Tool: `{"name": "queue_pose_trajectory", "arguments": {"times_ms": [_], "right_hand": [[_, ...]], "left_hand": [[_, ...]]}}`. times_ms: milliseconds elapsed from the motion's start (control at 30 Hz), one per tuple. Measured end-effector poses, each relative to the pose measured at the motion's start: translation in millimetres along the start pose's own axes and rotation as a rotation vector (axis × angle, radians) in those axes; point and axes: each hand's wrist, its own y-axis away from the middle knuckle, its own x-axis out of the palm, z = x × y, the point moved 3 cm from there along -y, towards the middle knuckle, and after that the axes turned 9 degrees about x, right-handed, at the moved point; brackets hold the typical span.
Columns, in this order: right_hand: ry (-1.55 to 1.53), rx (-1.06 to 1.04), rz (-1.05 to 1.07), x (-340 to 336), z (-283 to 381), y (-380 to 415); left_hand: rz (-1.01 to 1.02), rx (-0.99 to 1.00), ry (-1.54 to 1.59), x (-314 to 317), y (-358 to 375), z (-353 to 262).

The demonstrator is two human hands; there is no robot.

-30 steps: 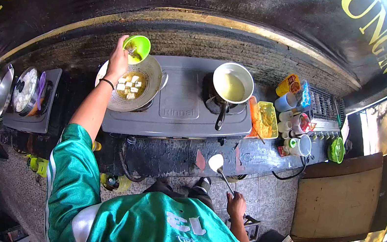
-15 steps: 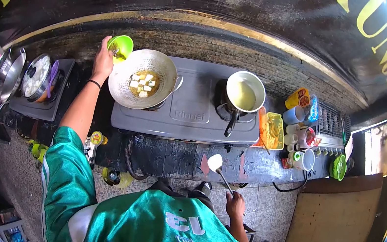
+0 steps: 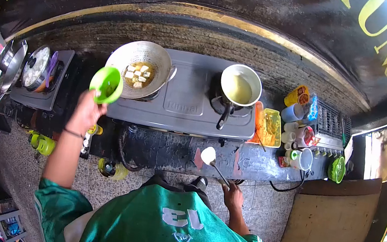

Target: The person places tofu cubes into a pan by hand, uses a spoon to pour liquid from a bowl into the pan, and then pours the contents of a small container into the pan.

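My left hand (image 3: 89,109) grips a lime-green bowl (image 3: 113,91) by its near side, its opening turned up toward me with a little something inside. The bowl is at the lower left of a wide metal wok (image 3: 163,63), overlapping its rim in view. White tofu cubes (image 3: 138,74) sit in shallow oil in the wok. Low on the right, my right hand (image 3: 232,196) is closed around the handle of a spatula (image 3: 209,156), whose pale flat head hangs over the counter's front edge.
A grey two-burner stove (image 3: 183,107) carries the wok and a saucepan (image 3: 241,84) of yellowish liquid. Right of it stand an orange-and-yellow tray (image 3: 271,128), cups (image 3: 292,113) and a green basket (image 3: 337,169). At left, a lidded pan (image 3: 36,69) rests on another stove.
My left hand has drawn the green bowl back from the wok's far left side toward me, turning it more upright. My right hand and the spatula have shifted slightly left.
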Motion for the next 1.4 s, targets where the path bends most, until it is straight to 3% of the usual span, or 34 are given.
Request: {"name": "queue_pose_trajectory", "arguments": {"times_ms": [100,233,300,400,567,633,800,867,1067,1167,1267,1400], "right_hand": [[0.008,0.03,0.031,-3,-21,-5],[-0.018,0.047,0.007,-10,-65,-10],[-0.036,0.112,-0.017,-25,-84,-6],[-0.105,0.202,-0.049,-37,-124,0],[-0.132,0.282,-0.138,-46,-200,14],[-0.161,0.385,-0.128,-56,-226,23],[-0.177,0.455,-0.175,-71,-280,53],[-0.205,0.426,-0.268,-72,-298,61],[-0.191,0.472,-0.201,-73,-323,52],[-0.173,0.449,-0.135,-80,-312,29],[-0.072,0.255,-0.121,-74,-298,-7],[-0.043,-0.01,0.002,-60,-262,-70]], "left_hand": [[-0.05,-0.11,0.091,16,71,67],[0.01,-0.214,-0.085,44,138,185],[0.147,-0.231,-0.17,52,151,256],[0.217,-0.287,-0.29,114,163,320],[0.465,-0.114,-0.57,234,169,423],[0.582,-0.183,-0.709,275,168,469],[0.555,-0.236,-0.567,371,180,568],[0.57,-0.3,-0.525,409,187,581],[0.569,-0.389,-0.383,443,196,615],[0.548,-0.372,-0.349,423,194,603],[0.59,-0.181,-0.552,380,191,571],[0.509,0.048,-0.699,275,184,518]]}}
